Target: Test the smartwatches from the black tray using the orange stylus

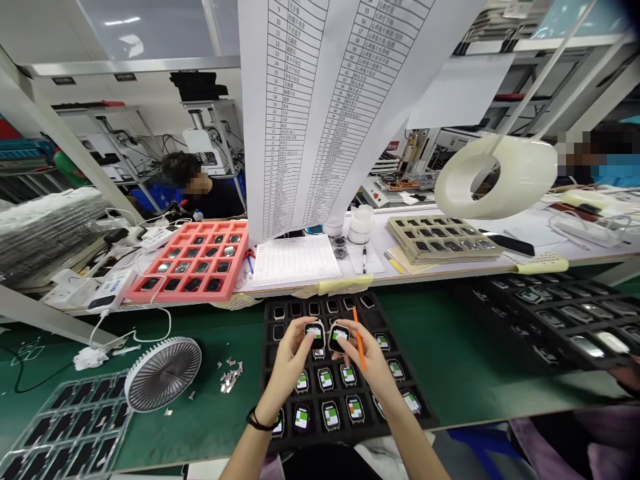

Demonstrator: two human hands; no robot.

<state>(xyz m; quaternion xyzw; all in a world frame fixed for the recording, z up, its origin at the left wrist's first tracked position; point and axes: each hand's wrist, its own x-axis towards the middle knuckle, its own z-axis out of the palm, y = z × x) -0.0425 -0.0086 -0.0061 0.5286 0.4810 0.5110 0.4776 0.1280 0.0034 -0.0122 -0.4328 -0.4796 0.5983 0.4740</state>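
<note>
near the middle of the frame, the left hand point(296, 347) grips one smartwatch point(315, 337), the right hand point(369, 348) another lit watch point(340, 338) plus an orange stick point(359, 339), all above a black foam tray point(313, 393). handling them well likely means pinching the rims, thumbs off the glass, faces tilted alike, the stick angled away from both screens.
</note>
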